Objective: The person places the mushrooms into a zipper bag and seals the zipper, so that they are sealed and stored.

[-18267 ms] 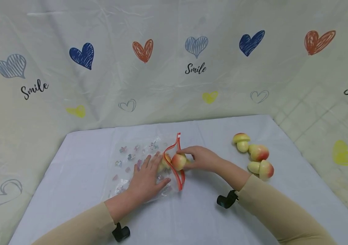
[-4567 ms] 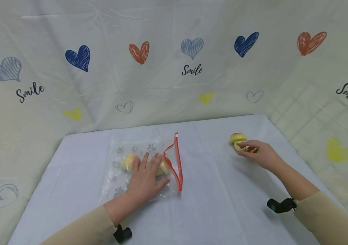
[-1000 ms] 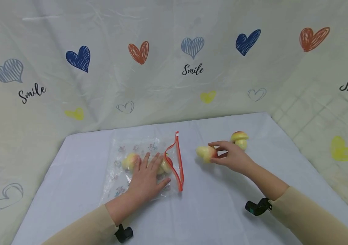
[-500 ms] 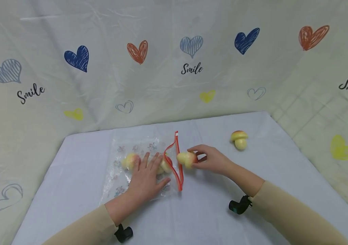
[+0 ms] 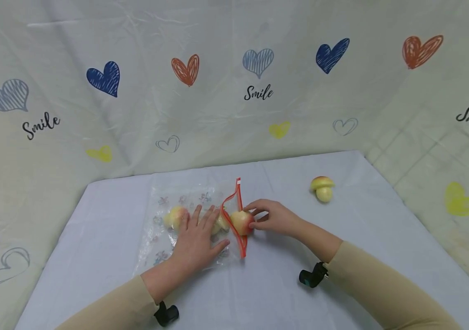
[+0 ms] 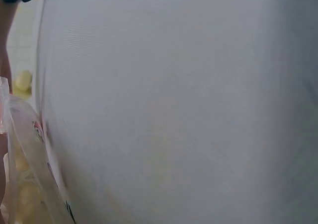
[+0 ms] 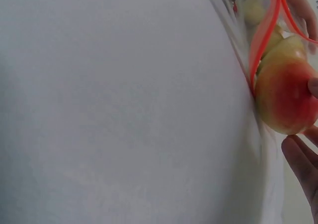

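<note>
My left hand lies flat with spread fingers on a clear printed zip bag with a red zip edge. Several toy mushrooms, yellow with reddish caps, are inside; one mushroom shows left of the fingers, and others are partly covered by the hand. At the bag's parted mouth, my right hand pinches another toy mushroom by its red cap. Its stem points into the opening, as the right wrist view shows, with the cap still at the red zip.
One more toy mushroom lies at the back right of the white-covered table. Behind stands a pale sheet printed with hearts and "Smile". The left wrist view is mostly cloth, with the bag at its lower left.
Three mushrooms lay at the right 18 seconds ago; one lies there now. In the last second my right hand carried its mushroom left into the bag's mouth. My left hand stayed put.
</note>
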Motion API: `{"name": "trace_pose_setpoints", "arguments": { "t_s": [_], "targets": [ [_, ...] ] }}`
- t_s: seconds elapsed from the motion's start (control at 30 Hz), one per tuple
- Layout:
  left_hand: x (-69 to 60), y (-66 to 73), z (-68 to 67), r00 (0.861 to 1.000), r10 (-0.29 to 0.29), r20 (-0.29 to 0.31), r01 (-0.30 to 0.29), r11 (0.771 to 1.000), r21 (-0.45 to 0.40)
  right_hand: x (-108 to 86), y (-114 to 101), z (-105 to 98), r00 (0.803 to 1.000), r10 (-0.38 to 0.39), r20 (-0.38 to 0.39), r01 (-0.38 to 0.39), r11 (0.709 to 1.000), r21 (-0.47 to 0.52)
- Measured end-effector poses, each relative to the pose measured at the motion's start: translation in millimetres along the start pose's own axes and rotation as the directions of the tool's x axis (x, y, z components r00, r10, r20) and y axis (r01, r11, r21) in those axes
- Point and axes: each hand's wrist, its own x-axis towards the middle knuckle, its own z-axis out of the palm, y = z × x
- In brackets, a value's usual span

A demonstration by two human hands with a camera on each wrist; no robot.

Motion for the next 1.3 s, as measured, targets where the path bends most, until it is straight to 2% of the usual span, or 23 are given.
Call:
{"name": "trace_pose_setpoints", "arguments": {
  "t_s": [0.17,0.33,0.5,0.9,1.03,1.3],
  "targets": [
    [0.2,0.8,-1.2,1.0,-0.008,0.013,0.008,1.0,0.009,1.0,0.2,1.4,1.0,0.001,-0.006,-0.001,1.0,0.006],
    [0.4,1.8,-2.3,1.0,-0.013,0.024,0.013,1.0,0.011,1.4,0.3,1.4,1.0,0.015,-0.022,-0.016,0.999,-0.038],
    [0.2,1.3,-2.0,1.0,-0.007,0.01,0.007,1.0,0.008,2.1,1.2,1.2,1.0,0.019,-0.023,-0.02,0.998,-0.061],
    [-0.3,0.8,-1.6,1.0,0.007,-0.01,-0.006,0.999,0.031,10.9,-2.0,8.4,1.0,-0.006,-0.003,0.006,1.0,-0.025],
    [-0.3,0.8,-1.6,1.0,0.012,-0.018,-0.012,1.0,0.027,14.9,-5.5,12.9,1.0,0.015,0.002,-0.015,1.0,-0.025],
    [0.0,1.2,-1.9,1.0,0.015,-0.026,-0.014,1.0,0.016,23.1,-8.0,21.7,0.999,-0.029,0.024,0.03,0.999,-0.031]
  ]
}}
